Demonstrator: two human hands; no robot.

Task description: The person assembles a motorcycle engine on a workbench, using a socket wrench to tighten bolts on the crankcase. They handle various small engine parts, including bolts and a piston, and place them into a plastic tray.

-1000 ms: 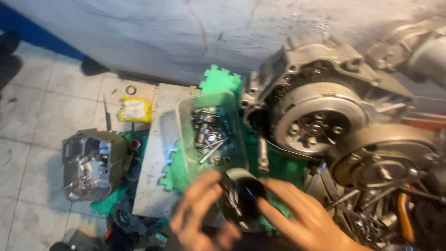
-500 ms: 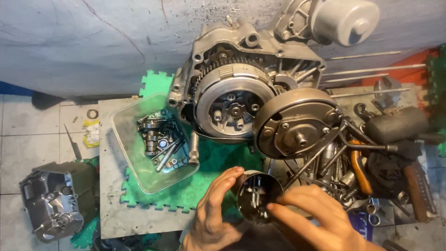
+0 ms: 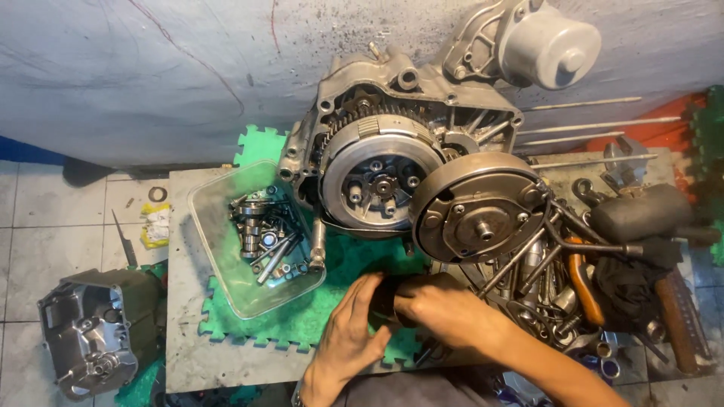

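Note:
My left hand [image 3: 348,335] and my right hand [image 3: 441,307] are closed together around a dark round metal part [image 3: 383,296], low over the green foam mat [image 3: 302,316]. Only a sliver of the part shows between my fingers. Just above my hands stands a grey engine crankcase [image 3: 392,113] with a large round clutch [image 3: 381,181] and, to its right, a round drum-shaped disc [image 3: 479,207]. Left of my hands, a clear plastic tray [image 3: 219,260] holds several bolts and small parts.
A grey engine cover [image 3: 87,339] lies on the tiled floor at lower left. Tools, a black handle [image 3: 641,215] and an orange-handled tool [image 3: 582,279] are piled at right. Long metal rods [image 3: 596,124] lie along the wall. A concrete slab [image 3: 185,354] carries the mat.
The view has swung left and steadied, bringing the engine to the middle. My hands have closed more tightly over the dark round part, which showed plainly before.

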